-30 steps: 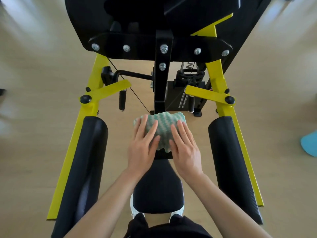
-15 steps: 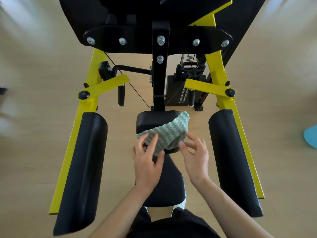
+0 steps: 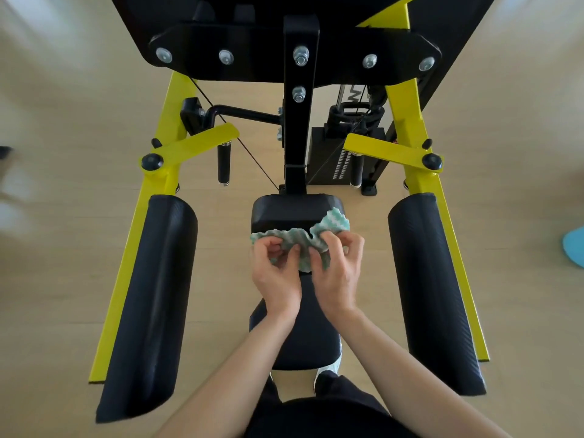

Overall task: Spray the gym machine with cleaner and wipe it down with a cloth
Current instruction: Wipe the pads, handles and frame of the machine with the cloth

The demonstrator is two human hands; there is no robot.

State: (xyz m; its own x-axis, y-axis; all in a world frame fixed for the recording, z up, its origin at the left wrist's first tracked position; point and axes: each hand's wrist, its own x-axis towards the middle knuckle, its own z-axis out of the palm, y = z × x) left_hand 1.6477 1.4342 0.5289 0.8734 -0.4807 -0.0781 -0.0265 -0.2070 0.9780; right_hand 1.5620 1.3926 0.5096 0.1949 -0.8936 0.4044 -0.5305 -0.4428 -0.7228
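Green-and-white zigzag cloth (image 3: 298, 241), crumpled, sits between our two hands at the middle of the yellow-and-black steel gym machine (image 3: 410, 128). Our left hand (image 3: 276, 275) has its fingers curled and pinches the cloth's left part. Our right hand (image 3: 339, 273), fingers also curled, pinches the right part. The two hands are close together, thumbs nearly meeting.

The cloth's right corner stands free beyond the right hand's fingertips. A short fold hangs on the near side between the thumbs. The cloth lies over the near edge of a small black textured pad (image 3: 294, 210); whether it rests on that pad or is lifted just off it, we cannot tell.

Near of the hands, below our wrists, is a longer black seat cushion (image 3: 311, 339). A long black padded roll (image 3: 148, 305) flanks us at left and another long black padded roll (image 3: 433, 286) at right. Farther off, a black bolted upright post (image 3: 300, 128) rises behind the small pad, with a black weight stack (image 3: 330, 159) to its right. A pale wooden floor (image 3: 79, 216) lies below.
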